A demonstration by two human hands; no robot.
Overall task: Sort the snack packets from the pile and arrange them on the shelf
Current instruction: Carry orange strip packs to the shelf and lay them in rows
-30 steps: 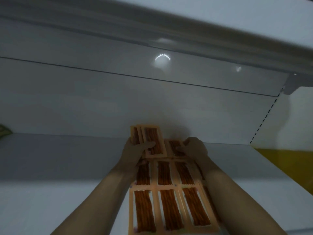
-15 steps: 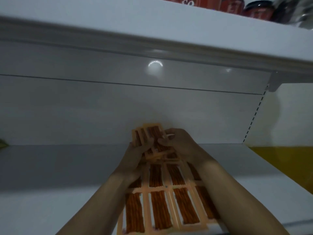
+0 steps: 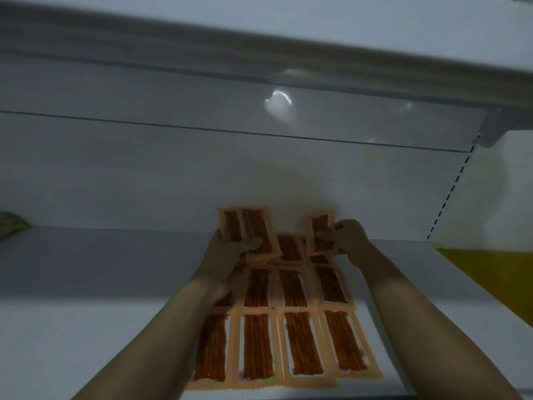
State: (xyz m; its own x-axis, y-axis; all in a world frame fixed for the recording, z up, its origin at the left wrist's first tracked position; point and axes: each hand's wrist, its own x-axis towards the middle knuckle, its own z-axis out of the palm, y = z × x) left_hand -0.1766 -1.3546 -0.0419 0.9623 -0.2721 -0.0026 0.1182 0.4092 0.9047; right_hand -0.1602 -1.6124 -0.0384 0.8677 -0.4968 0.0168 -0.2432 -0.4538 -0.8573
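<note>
Orange snack packets (image 3: 291, 345) with brown sticks showing through clear windows lie flat in rows on the white shelf (image 3: 86, 327). My left hand (image 3: 227, 252) grips a small stack of the same packets (image 3: 251, 229), held upright above the back row, thumb across the front. My right hand (image 3: 346, 241) pinches a single packet (image 3: 321, 232), tilted up just right of the stack, over the back right of the rows. One more packet (image 3: 290, 249) lies between the two hands.
The shelf's white back wall (image 3: 173, 174) stands just behind the hands. An upper shelf (image 3: 317, 39) overhangs close above. A green thing (image 3: 10, 226) pokes in at the far left. A yellow surface (image 3: 496, 278) shows past the shelf's right end.
My right hand has drawn one packet off the stack and moved it to the right. The two hands, together half a second ago, are now apart.
</note>
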